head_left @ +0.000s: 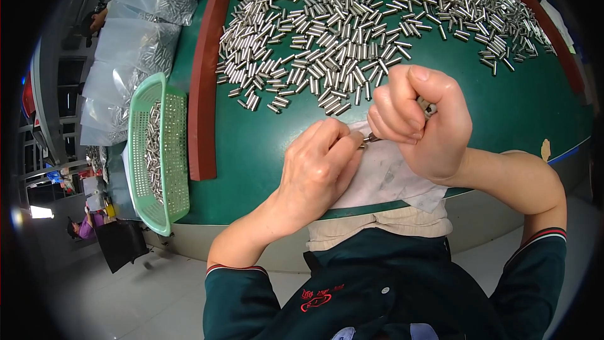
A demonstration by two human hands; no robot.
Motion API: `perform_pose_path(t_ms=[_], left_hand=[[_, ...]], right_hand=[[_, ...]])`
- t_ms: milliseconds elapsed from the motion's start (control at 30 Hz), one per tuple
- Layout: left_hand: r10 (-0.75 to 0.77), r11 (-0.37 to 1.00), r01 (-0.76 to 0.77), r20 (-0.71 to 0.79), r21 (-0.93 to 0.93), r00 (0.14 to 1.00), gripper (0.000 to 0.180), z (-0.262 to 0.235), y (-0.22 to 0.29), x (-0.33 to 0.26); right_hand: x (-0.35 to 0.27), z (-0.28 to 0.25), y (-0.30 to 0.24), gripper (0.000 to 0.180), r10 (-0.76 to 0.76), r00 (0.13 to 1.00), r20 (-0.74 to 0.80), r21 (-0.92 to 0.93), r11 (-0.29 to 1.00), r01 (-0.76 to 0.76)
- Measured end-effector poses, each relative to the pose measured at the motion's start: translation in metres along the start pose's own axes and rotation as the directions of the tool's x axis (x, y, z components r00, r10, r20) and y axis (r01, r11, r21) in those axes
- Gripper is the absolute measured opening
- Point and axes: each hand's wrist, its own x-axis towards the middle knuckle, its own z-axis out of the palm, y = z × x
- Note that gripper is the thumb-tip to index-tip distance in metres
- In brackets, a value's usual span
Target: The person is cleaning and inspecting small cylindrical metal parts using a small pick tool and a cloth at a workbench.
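Note:
My left hand (321, 167) is closed in a pinch, and the end of a small shiny metal pin (363, 145) shows at its fingertips. My right hand (425, 123) is curled into a fist just to the right and slightly higher. A thin dark metal tip (372, 138) shows between the two hands, by the right fingers; what the fist holds is mostly hidden. Under both hands a whitish cloth (377, 179) lies at the table's near edge. Many short silvery metal pins (343, 44) are spread over the green table (251, 151) beyond my hands.
Dark red wooden rails (203, 88) border the work area at left and right. Left of the rail stands a light green perforated basket (165, 214) with more pins. Clear plastic bags (119, 63) of metal parts lie beyond it. A person (88, 223) is at far left.

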Motion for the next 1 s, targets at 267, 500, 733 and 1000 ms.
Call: perform_pose_path(t_ms=[267, 500, 733, 1000], left_hand=[[0.010, 1.000, -0.009, 0.063, -0.016, 0.998, 0.015, -0.004, 0.002, 0.003], [-0.053, 0.998, 0.054, 0.023, -0.045, 0.998, 0.015, -0.005, -0.003, -0.004], [-0.110, 0.992, 0.113, 0.051, -0.052, 0.993, 0.020, -0.007, 0.002, 0.002], [-0.089, 0.995, 0.089, 0.004, -0.054, 0.996, 0.019, -0.001, 0.000, 0.000]], right_hand=[[-0.003, 0.007, 0.001, 0.038, -0.012, 1.000, -0.012, -0.136, 0.991, 0.010], [0.002, -0.003, -0.002, 0.038, -0.043, 0.997, 0.063, -0.062, 0.997, 0.047], [0.006, -0.008, -0.007, 0.038, -0.061, 0.998, 0.028, -0.080, 0.995, 0.063], [0.005, -0.006, -0.005, 0.031, -0.054, 0.998, 0.027, 0.020, 0.998, 0.053]])
